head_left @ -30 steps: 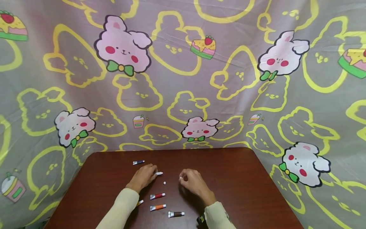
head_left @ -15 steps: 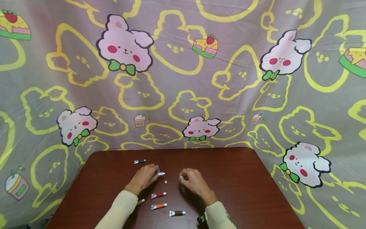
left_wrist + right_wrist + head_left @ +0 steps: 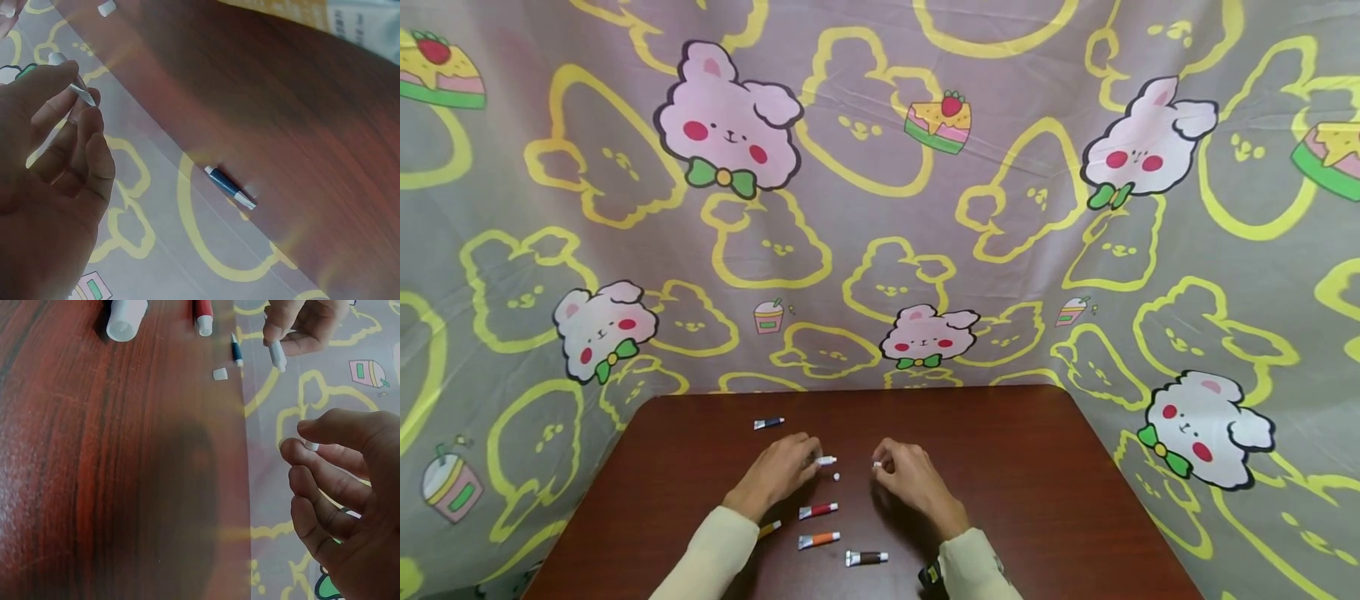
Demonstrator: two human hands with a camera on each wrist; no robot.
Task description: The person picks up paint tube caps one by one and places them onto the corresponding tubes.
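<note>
Between the thumb and fingers of my left hand (image 3: 781, 472) is a small white paint tube (image 3: 827, 460). Its white nozzle end points right, towards my other hand. My right hand (image 3: 916, 483) pinches a tiny white cap (image 3: 312, 445) between thumb and fingertip, a short gap away from the tube. A second white cap (image 3: 837, 477) lies loose on the table just below the tube. Nearest to it in front is a red paint tube (image 3: 818, 510). Part of the held tube is hidden behind the left fingers.
On the brown table (image 3: 1037, 467) lie an orange tube (image 3: 818, 540), a dark brown tube (image 3: 867, 557) and, at the back left, a dark blue tube (image 3: 769, 423). A yellow tube (image 3: 771, 528) is partly covered by the left sleeve. A patterned curtain (image 3: 880, 208) hangs behind.
My left hand has shifted slightly right and nearer with the white paint tube, closer to the loose cap. The right hand keeps its pinch on the cap almost in place.
</note>
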